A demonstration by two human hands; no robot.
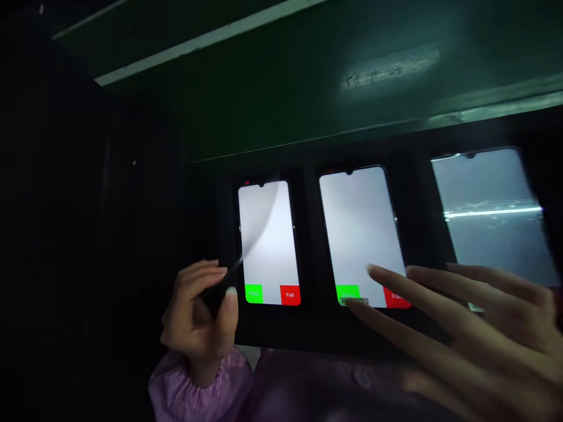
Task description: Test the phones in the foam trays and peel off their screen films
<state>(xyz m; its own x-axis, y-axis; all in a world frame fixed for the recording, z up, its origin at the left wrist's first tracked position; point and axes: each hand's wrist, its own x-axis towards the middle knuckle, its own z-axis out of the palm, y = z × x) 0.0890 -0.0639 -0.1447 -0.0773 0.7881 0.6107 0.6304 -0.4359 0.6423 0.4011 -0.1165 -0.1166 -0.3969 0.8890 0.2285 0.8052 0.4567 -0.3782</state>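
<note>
Lower left, left hand (200,310) pinches clear film (255,214) part-covering the leftmost phone (277,252); lower right, right hand (497,328) splays its fingers; Pass (254,293), Fail (290,295) seem unpicked.

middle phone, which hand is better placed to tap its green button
Right, most likely: the right hand has its fingers over the lower part of the middle phone, close to the green button. The left hand is farther off, beside the left phone.
</note>
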